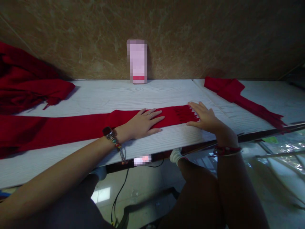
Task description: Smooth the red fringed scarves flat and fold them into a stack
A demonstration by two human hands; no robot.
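A long red scarf [71, 128] lies flat across the white wood-grain table [164, 92], its fringed end toward the right. My left hand [144, 124] rests palm down on the scarf, fingers spread, with a ring on one finger. At the fringe, my right hand [203, 117] touches the tips of the tassels, its fingers stretched out and apart. Neither hand grips the cloth. The scarf's other end runs out of view at the left.
A heap of red cloth [30, 82] is at the far left. Another folded red scarf [238, 95] lies at the right, its fringe at the table's front edge. A phone-like pink object [138, 60], pixelated, leans on the brown marbled wall [181, 38]. A black cable [119, 194] hangs below.
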